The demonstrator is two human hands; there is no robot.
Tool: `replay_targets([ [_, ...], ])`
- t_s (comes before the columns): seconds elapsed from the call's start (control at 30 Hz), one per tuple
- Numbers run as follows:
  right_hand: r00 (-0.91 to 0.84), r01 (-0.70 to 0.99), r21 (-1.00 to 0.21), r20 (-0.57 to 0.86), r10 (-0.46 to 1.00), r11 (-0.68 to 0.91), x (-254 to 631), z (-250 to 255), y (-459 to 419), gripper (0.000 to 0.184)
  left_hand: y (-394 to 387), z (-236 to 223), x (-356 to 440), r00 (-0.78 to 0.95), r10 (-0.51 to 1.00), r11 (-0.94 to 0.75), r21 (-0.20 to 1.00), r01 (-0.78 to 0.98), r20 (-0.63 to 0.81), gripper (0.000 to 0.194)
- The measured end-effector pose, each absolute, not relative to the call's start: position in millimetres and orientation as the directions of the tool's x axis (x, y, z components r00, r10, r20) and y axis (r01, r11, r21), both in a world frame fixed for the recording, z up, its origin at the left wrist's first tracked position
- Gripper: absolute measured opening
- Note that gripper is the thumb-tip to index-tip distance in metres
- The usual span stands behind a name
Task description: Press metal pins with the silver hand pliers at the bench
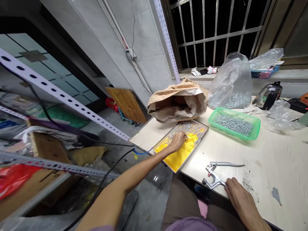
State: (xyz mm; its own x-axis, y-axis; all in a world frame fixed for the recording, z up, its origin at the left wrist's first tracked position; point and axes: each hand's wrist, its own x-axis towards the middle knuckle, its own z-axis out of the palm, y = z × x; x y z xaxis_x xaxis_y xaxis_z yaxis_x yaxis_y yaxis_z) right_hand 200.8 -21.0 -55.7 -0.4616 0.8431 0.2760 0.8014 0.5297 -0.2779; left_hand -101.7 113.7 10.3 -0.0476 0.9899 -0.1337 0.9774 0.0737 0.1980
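My left hand (178,141) is over a shallow tray (166,163) with a bright yellow bottom. Its fingers are curled down at the edge of a heap of small silvery metal pins (186,126), and what they pinch, if anything, is hidden. At the table's front edge, my right hand (240,194) is closed around the lower handle of silver hand pliers (215,178). The pliers lie on the tabletop with handles spread and jaws pointing left. A green plastic basket (257,131) filled with similar metal pins (233,124) stands beyond them.
A crumpled brown paper bag (163,107) gapes behind the tray. Behind the basket stands a clear plastic bag (232,81) with more metal pieces, beside a steel kettle (268,94). A perforated metal upright (79,101) slants across the left. A black cable (106,176) hangs near my left arm.
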Motion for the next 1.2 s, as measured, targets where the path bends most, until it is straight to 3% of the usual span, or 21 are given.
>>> replay_targets([
  [0.43, -0.428, 0.805, -0.338, 0.237, 0.872, 0.487, 200, -57, -25, 0.019, 135, -13, -114, 0.139, 0.986, -0.112, 0.258, 0.96, -0.089, 0.016],
  [0.57, -0.423, 0.769, -0.456, 0.162, 0.891, 0.448, 201, -44, -19, 0.023, 131, -10, -116, 0.106, 0.993, -0.088, 0.305, 0.948, -0.042, 0.013],
  [0.63, -0.414, 0.715, -0.566, 0.13, 0.901, 0.41, 194, -26, -7, 0.024, 122, -7, -115, 0.07, 0.997, -0.058, 0.414, 0.908, -0.013, 0.01],
  [0.73, -0.365, 0.589, -0.726, 0.153, 0.919, 0.355, 165, 2, 22, 0.025, 101, -3, -107, -0.045, 0.997, 0.073, 0.705, 0.706, -0.059, 0.008],
  [0.83, -0.342, 0.411, -0.864, 0.148, 0.928, 0.29, 120, 18, 54, 0.025, 79, 3, -95, -0.09, 0.988, 0.156, 0.86, 0.485, -0.128, 0.015],
  [1.0, -0.341, 0.235, -0.951, 0.112, 0.933, 0.2, 58, 12, 77, 0.022, 54, 11, -90, -0.073, 0.98, 0.196, 0.939, 0.282, -0.183, 0.028],
  [1.2, -0.389, 0.269, -0.922, 0.161, 0.907, 0.279, 37, 3, 77, 0.017, 49, 8, -111, -0.044, 0.876, 0.48, 0.877, -0.015, -0.481, 0.035],
])
